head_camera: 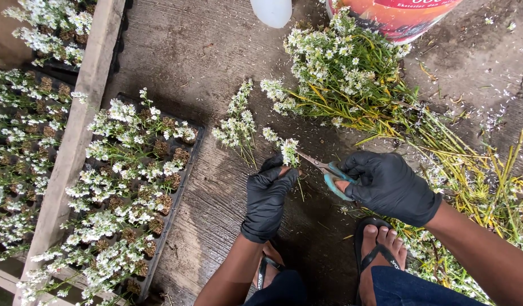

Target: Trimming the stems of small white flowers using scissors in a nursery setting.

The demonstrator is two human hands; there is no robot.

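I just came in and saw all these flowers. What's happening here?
A person in black gloves crouches over a concrete floor. The left hand holds a small white-flowered sprig, and the right hand holds teal-handled scissors pointed at its stem. A pile of cut flower stems lies on the right, and a black tray full of planted sprigs sits on the left.

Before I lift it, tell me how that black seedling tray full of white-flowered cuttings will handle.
The black seedling tray looks thin-walled, so it probably flexes if lifted by one end. The white-flowered cuttings stand loosely in their cells and may topple or shed petals if jolted. It seems light for its size, since each cell holds only a small brown plug.
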